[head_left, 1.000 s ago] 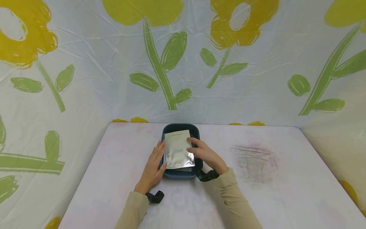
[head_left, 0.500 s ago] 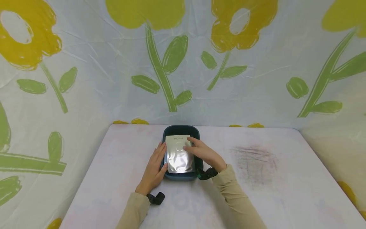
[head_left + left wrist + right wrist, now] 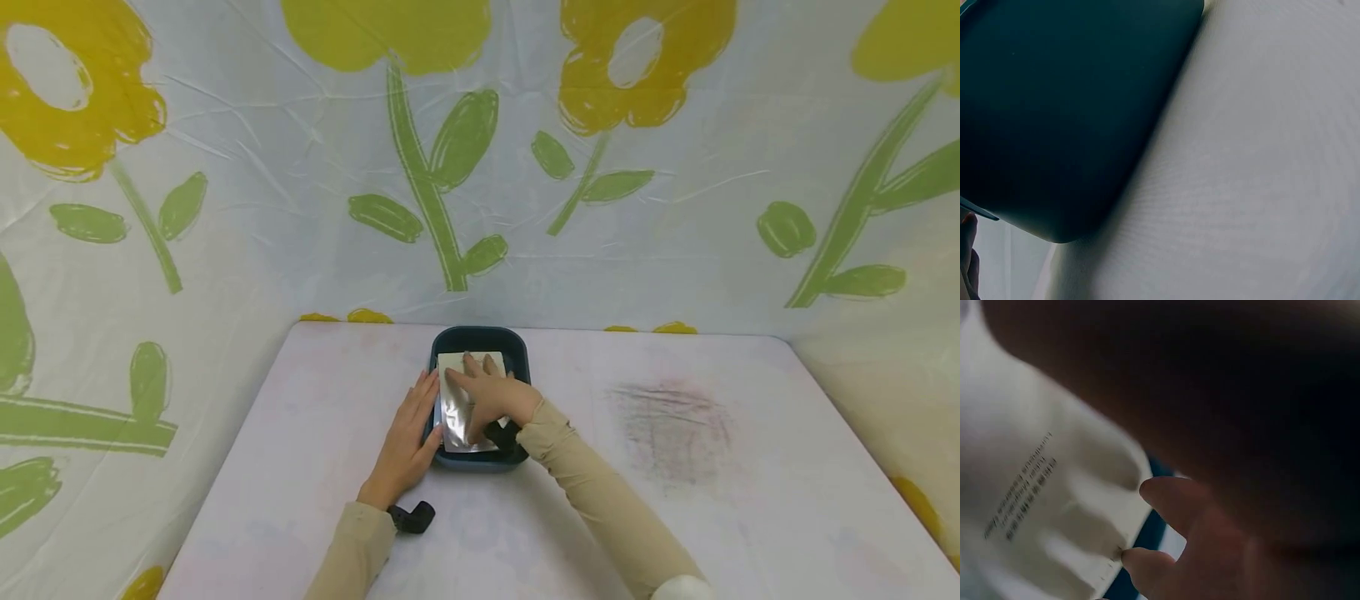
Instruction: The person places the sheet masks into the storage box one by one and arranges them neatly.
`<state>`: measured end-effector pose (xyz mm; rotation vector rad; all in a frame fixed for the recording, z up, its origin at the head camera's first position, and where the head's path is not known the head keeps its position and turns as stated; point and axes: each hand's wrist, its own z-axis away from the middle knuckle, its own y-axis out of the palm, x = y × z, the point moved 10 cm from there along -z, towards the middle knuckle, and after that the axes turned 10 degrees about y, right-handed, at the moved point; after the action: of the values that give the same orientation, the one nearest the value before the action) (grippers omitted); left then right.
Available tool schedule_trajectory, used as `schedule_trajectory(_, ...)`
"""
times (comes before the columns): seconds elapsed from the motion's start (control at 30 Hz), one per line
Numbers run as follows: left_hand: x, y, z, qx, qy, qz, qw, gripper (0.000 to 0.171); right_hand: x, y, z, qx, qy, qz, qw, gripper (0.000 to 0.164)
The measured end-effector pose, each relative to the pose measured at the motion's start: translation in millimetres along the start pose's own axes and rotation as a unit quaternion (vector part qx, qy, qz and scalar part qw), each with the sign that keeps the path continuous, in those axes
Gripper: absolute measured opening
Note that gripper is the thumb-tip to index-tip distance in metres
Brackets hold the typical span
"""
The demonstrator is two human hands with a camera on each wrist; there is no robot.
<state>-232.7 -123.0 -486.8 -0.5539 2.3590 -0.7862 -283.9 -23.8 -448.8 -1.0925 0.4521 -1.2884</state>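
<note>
A dark blue-green plastic bin (image 3: 480, 464) stands near the table's far edge. Inside it lies a flat, shiny silver sheet-mask sachet (image 3: 456, 417), with the thin edge of something beneath showing on its left. My left hand (image 3: 405, 442) rests along the bin's left side, fingers straight. Over the sachet my right hand (image 3: 498, 396) spreads its fingers, covering much of it. In the right wrist view, fingers (image 3: 1175, 500) reach the sachet's printed face (image 3: 1029, 481) near its edge. The bin's outer wall (image 3: 1066, 112) fills the upper left of the left wrist view.
The pale table (image 3: 337, 358) carries a dark smudged patch (image 3: 671, 429) on the right. A flower-printed sheet (image 3: 300, 167) hangs behind and at both sides. Each wrist bears a black strapped-on camera; the left one (image 3: 412, 517) shows plainly.
The sachet has moved down and lies straighter inside the bin. My right hand has shifted left from its right edge to spread over it. My left hand has stayed at the bin's side.
</note>
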Motion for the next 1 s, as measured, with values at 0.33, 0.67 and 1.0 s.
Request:
schedule_trajectory(0.33, -2.7, -1.5, -1.4, -0.009, 0.009, -0.002, 0.9999, 0.064, 1.6, 12.4, -30.2, 0.005, 0.035, 0.041, 0.999, 0.122)
schedule_trajectory(0.67, -2.5, -2.3, -3.4, -0.020, 0.011, 0.001, 0.9997, 0.063, -5.0, 12.3, -44.1, 0.015, 0.060, 0.033, 0.998, 0.119)
schedule_trajectory(1.0, -4.0, -2.5, -2.8, -0.026, 0.019, -0.002, 0.9995, 0.065, -6.5, 10.0, -50.0, 0.014, 0.055, 0.003, 0.998, 0.117)
